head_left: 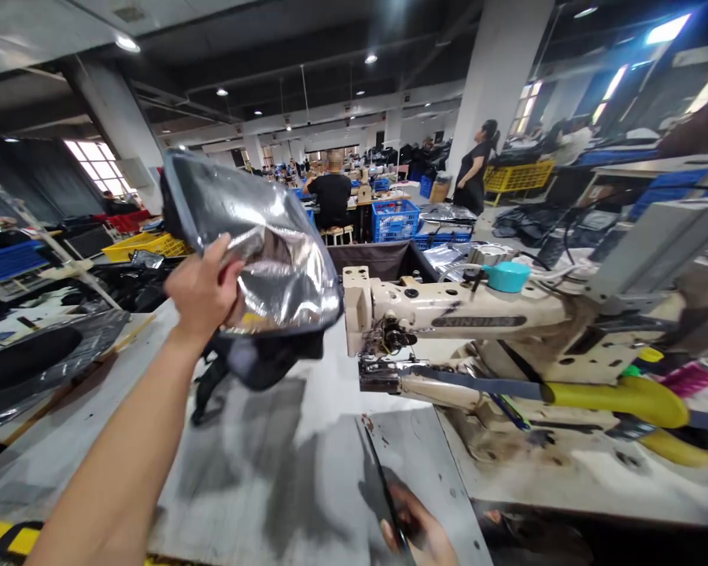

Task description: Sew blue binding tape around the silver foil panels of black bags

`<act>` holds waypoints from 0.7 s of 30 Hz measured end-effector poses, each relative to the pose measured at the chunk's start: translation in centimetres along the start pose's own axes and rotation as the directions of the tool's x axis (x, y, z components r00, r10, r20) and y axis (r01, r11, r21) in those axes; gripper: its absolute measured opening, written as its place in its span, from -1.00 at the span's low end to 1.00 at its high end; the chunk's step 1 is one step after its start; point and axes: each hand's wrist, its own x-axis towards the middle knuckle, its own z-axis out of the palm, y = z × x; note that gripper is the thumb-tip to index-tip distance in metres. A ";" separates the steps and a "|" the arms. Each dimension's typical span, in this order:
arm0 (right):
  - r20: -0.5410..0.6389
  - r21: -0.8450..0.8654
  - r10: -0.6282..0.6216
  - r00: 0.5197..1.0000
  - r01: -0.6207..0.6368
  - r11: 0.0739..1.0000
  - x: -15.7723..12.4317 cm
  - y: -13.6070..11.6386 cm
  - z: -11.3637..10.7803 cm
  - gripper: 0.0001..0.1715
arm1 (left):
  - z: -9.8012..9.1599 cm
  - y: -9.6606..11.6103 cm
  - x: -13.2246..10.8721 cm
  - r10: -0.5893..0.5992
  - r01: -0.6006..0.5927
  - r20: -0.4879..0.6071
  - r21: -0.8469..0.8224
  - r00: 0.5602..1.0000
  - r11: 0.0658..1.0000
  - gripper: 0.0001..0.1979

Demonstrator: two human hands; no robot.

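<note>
My left hand (204, 287) is raised and grips the edge of a silver foil-lined bag (277, 267), whose black outer fabric (259, 362) hangs below it. The bag hangs just left of the head of a cream industrial sewing machine (448, 314), apart from it. At the bottom edge of the view, my right hand (416, 523) holds a thin black flat object (383, 487) upright over the grey worktop (259, 472). The object is seen nearly edge-on and blurred, so I cannot tell exactly what it is.
A teal cup (506, 277) sits on the sewing machine. Black and silver material (29, 369) lies on a bench at the left. Blue crates (395, 220) and a yellow crate (145, 248) stand beyond. A seated co-worker (330, 196) and a standing person (472, 169) are farther off.
</note>
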 end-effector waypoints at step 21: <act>-0.077 0.227 -0.067 0.995 0.083 0.970 2.0 -7.4 -1.0 -0.14 | 7.2 17.3 -23.1 0.132 0.548 0.639 -0.734 0.758 0.401 -0.76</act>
